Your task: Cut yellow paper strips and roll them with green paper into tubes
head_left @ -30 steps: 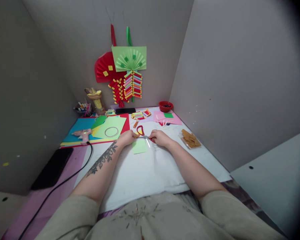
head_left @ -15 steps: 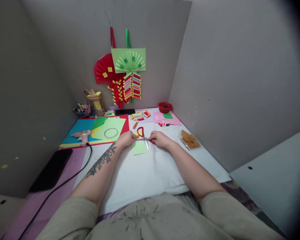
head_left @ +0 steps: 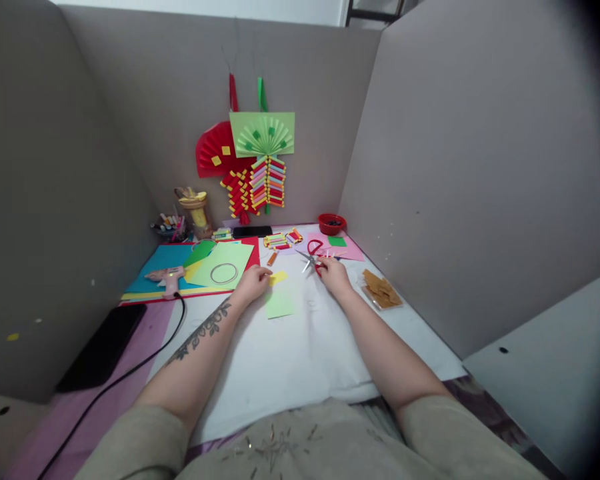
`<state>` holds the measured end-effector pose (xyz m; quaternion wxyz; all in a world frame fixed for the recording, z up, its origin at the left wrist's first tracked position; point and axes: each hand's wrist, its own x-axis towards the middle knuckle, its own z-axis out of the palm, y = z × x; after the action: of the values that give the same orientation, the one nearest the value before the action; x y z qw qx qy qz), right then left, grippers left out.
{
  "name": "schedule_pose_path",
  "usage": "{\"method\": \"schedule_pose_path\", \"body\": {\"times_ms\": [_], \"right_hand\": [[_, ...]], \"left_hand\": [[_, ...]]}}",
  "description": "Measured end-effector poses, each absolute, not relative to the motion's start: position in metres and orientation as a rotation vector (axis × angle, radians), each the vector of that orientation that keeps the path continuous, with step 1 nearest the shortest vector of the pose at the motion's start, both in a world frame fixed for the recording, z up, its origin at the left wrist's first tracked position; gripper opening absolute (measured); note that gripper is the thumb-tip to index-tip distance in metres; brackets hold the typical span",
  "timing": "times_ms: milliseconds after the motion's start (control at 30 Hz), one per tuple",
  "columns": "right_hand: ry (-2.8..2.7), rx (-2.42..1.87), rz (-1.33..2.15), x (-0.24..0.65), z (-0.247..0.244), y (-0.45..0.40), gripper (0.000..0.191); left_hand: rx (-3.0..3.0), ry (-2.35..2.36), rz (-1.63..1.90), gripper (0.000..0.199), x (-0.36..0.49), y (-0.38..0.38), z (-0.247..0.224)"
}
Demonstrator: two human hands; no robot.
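Observation:
Red-handled scissors (head_left: 310, 259) with spread blades are held by one handle in my right hand (head_left: 333, 275), over the white cloth near the pink paper. My left hand (head_left: 253, 284) is closed at the left edge of a small yellow paper piece (head_left: 279, 278), its fingertips pinched on or beside it. Just below lies a light green paper square (head_left: 279, 305), untouched. A small orange-brown item (head_left: 273, 258) rests above the yellow piece.
At the left, a pink glue gun (head_left: 170, 279) with a black cord lies on coloured sheets (head_left: 155, 263). A red bowl (head_left: 332, 225) stands at the back right, and brown pieces in a clear packet (head_left: 381, 291) lie at the right.
My right hand has moved the scissors up and right, away from my left hand and the green square. More of the yellow piece shows. The camera view has tilted up slightly.

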<state>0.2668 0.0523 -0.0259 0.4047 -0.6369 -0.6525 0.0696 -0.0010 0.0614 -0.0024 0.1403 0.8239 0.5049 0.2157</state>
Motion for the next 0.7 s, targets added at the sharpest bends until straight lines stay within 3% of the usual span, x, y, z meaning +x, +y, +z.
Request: {"method": "schedule_pose_path", "body": {"times_ms": [267,533,700], "right_hand": [[-1.590,-1.684,0.091,0.259,-0.037,0.060,0.050],[-1.915,-1.449,0.130,0.219,-0.028,0.044,0.031],[-2.069,-1.499,0.165,0.200,-0.024,0.037,0.029]], "left_hand": [[2.436,1.679,0.375,0.024,0.011,0.049,0.005],[2.453,1.667,0.355,0.022,0.011,0.048,0.006],[2.466,1.662,0.345,0.021,0.014,0.045,0.009]]}}
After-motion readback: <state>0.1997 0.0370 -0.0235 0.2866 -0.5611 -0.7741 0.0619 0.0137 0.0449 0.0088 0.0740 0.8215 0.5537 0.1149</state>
